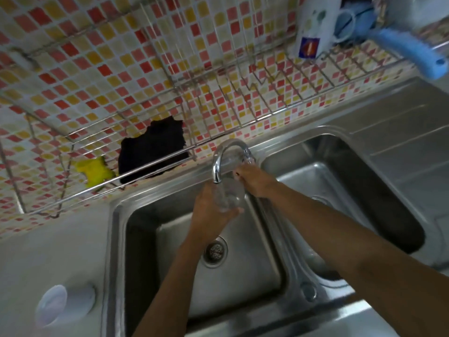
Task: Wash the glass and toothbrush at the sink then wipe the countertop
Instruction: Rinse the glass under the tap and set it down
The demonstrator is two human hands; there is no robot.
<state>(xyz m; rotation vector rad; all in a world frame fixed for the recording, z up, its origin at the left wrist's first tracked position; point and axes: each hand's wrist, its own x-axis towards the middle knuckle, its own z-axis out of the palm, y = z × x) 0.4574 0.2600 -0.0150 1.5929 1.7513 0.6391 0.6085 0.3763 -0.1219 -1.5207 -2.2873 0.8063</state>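
Left hand [209,215] holding glass [229,195] under faucet [224,156], over sink [243,276]

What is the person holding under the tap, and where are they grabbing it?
The left hand holds a clear glass by its side, under the faucet spout. The right hand rests at the faucet's base, probably on the handle, not on the glass.

The wall [102,57] is a mosaic of small red, orange, yellow and cream squares with pale grout. At nine o'clock from the silver faucet [220,161] hangs a black cloth [153,152], a yellow cloth [93,170] beyond it. At one o'clock lies a bright blue brush [410,51] beside a white bottle [315,25] with a dark blue label. The sink [243,283] is grey steel; the glass [229,195] is clear.
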